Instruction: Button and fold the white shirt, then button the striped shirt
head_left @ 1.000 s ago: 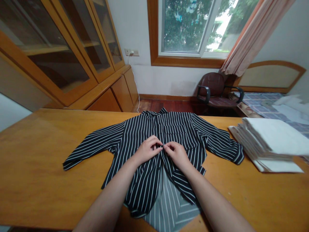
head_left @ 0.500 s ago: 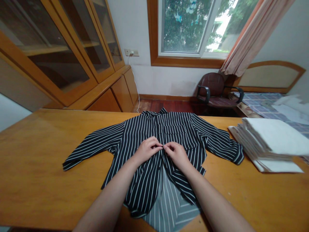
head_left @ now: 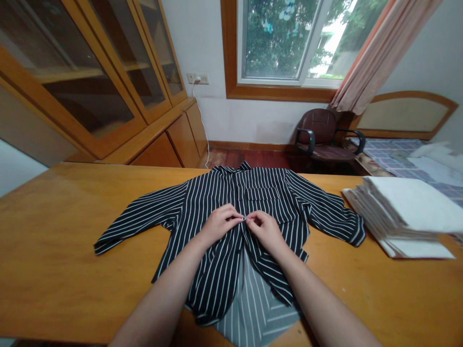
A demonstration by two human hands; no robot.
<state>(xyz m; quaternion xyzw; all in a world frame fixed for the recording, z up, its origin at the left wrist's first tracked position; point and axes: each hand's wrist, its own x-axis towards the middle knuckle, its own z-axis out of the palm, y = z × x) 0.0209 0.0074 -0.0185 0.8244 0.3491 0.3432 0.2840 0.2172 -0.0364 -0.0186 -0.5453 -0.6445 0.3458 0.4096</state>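
A black shirt with white stripes (head_left: 213, 193) lies spread front side up, its collar at the far edge of the table and its sleeves out to both sides. My left hand (head_left: 221, 222) pinches the shirt's front edge at mid-chest. Facing it, my right hand (head_left: 265, 229) pinches the other front edge, fingertips almost meeting the left ones. Between the fingertips a small pale spot shows; whether it is a button I cannot tell. Below the hands the two front panels part, and the grey inside of the back panel (head_left: 249, 308) shows.
The wooden table (head_left: 54, 241) carries a stack of folded white cloth or sheets (head_left: 415, 207) at the right. Beyond it stand a glass-fronted cabinet (head_left: 144, 113), a dark red armchair (head_left: 318, 132) and a bed (head_left: 390, 156). A white cord (head_left: 203, 120) hangs from a wall socket.
A small pale spot has come into view between the fingertips. Both hands have shifted only slightly; the shirt lies as before.
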